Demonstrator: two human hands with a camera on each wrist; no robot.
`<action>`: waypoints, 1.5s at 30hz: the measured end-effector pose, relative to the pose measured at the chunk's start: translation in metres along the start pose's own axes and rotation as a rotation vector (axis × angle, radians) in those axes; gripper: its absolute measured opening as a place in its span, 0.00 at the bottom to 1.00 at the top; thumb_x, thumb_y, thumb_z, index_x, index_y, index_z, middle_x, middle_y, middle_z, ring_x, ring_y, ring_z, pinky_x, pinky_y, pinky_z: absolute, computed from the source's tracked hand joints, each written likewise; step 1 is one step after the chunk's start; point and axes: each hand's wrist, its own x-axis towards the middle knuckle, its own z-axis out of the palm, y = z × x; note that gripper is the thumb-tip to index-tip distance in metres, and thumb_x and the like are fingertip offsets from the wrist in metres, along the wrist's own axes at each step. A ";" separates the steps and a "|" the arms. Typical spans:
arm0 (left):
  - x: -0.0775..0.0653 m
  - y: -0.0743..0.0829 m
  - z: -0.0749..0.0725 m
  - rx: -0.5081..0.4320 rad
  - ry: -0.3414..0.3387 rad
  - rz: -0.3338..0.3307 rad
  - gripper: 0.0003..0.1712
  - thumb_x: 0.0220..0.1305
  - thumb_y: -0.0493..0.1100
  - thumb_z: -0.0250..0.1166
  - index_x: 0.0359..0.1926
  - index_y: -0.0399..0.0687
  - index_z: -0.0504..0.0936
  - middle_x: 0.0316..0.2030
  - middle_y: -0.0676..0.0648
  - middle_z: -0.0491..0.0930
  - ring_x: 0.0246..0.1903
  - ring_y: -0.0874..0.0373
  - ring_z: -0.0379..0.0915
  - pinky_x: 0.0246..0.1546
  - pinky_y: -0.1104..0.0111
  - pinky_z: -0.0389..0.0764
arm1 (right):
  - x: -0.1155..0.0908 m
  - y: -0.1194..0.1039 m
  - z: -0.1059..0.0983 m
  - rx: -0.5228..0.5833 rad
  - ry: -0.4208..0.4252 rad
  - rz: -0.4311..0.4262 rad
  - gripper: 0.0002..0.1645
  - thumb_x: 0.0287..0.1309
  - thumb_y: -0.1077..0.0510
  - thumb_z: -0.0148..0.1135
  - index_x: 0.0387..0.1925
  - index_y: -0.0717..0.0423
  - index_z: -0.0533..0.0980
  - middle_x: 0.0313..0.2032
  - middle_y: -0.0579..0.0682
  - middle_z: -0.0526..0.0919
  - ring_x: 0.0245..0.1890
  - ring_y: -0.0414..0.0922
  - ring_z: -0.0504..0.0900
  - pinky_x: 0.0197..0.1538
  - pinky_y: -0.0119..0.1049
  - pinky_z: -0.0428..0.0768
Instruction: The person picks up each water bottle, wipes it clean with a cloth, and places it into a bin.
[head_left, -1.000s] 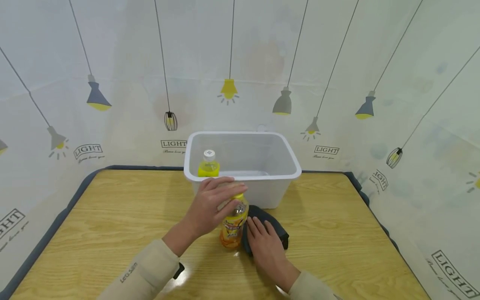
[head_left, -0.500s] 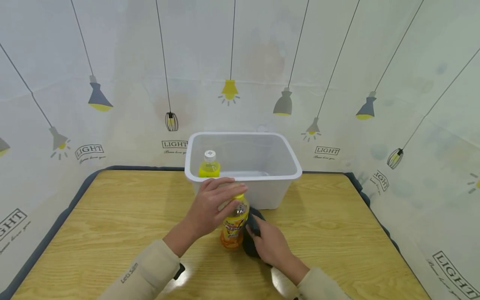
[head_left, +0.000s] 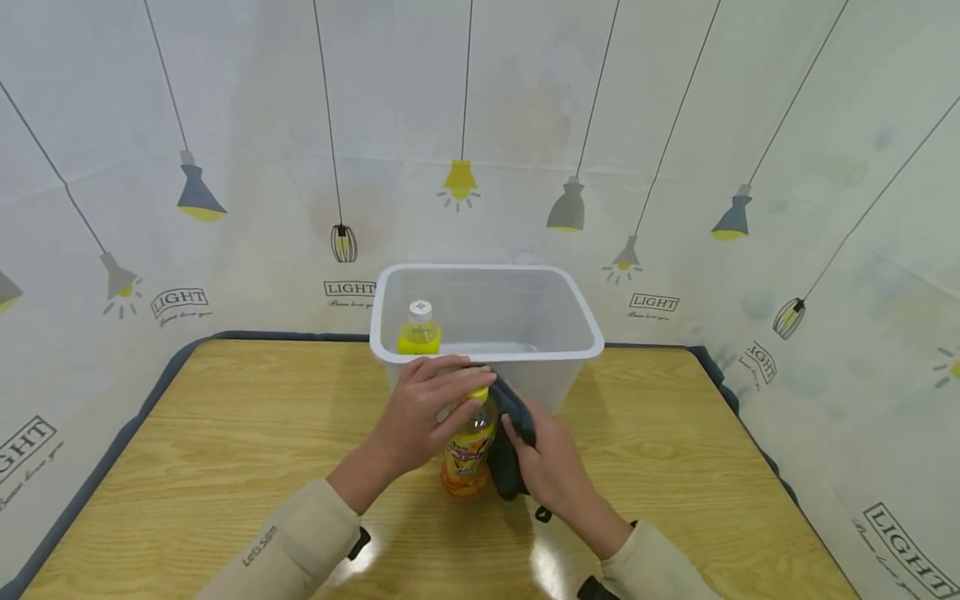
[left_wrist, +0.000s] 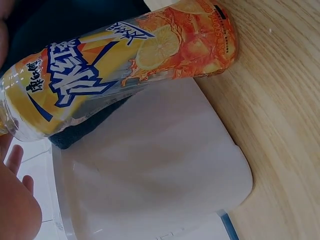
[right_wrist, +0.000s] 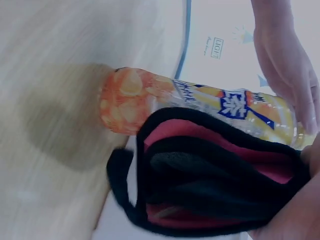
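Note:
In the head view an iced tea bottle [head_left: 467,458] with an orange-yellow label and yellow cap stands upright on the table. My left hand [head_left: 416,421] holds it at the cap, thumb on the near side, fingers over the top. Beside the bottle's right, my right hand [head_left: 558,467] grips a dark fabric pouch [head_left: 510,454], raised on edge against or very close to the bottle. The right wrist view shows the pouch's [right_wrist: 205,190] mouth spread, with red lining, black edging and a loop [right_wrist: 121,182]. Most of my right fingers are hidden behind the fabric.
Just behind both hands stands a white plastic bin [head_left: 577,354], its top uncovered. A bottle of yellow drink with a white cap [head_left: 420,327] is inside at the left. The wooden table [head_left: 262,417] reaches a printed cloth wall [head_left: 262,208] at the back.
My right hand lay flat on the pouch, then took hold of its right side and lifted it upright beside the iced tea bottle. The left hand and bottle stay in place.

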 end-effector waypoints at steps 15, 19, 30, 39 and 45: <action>0.000 0.000 0.000 0.006 -0.010 -0.021 0.20 0.66 0.50 0.62 0.57 0.57 0.81 0.53 0.57 0.84 0.59 0.55 0.73 0.58 0.59 0.68 | -0.001 -0.002 -0.003 -0.625 0.020 -0.296 0.57 0.34 0.74 0.69 0.72 0.60 0.60 0.69 0.54 0.69 0.66 0.50 0.72 0.65 0.47 0.72; 0.000 0.000 0.000 0.006 -0.016 -0.023 0.20 0.66 0.50 0.62 0.58 0.57 0.81 0.53 0.57 0.84 0.60 0.56 0.73 0.58 0.59 0.68 | -0.002 0.001 -0.003 -0.651 0.017 -0.305 0.57 0.34 0.73 0.70 0.71 0.61 0.60 0.68 0.55 0.70 0.66 0.50 0.72 0.66 0.45 0.71; 0.000 0.001 -0.001 -0.011 -0.005 -0.014 0.19 0.66 0.49 0.62 0.57 0.55 0.82 0.52 0.56 0.84 0.59 0.55 0.74 0.58 0.60 0.68 | -0.014 0.022 0.010 -0.761 -0.008 -0.312 0.50 0.33 0.67 0.70 0.66 0.63 0.68 0.64 0.55 0.75 0.63 0.50 0.75 0.61 0.43 0.75; 0.000 0.001 -0.001 -0.009 -0.016 -0.020 0.19 0.67 0.50 0.61 0.57 0.55 0.81 0.53 0.56 0.83 0.59 0.55 0.74 0.60 0.59 0.68 | -0.028 0.039 0.034 -0.921 -0.314 -0.213 0.39 0.51 0.59 0.68 0.67 0.57 0.69 0.69 0.52 0.69 0.68 0.47 0.69 0.65 0.43 0.71; 0.000 0.001 0.000 -0.008 -0.017 -0.018 0.19 0.68 0.50 0.60 0.58 0.56 0.81 0.54 0.56 0.83 0.60 0.54 0.73 0.60 0.59 0.68 | -0.035 0.049 0.044 -0.982 -0.374 -0.214 0.28 0.62 0.61 0.60 0.65 0.50 0.72 0.68 0.47 0.71 0.69 0.45 0.69 0.66 0.44 0.71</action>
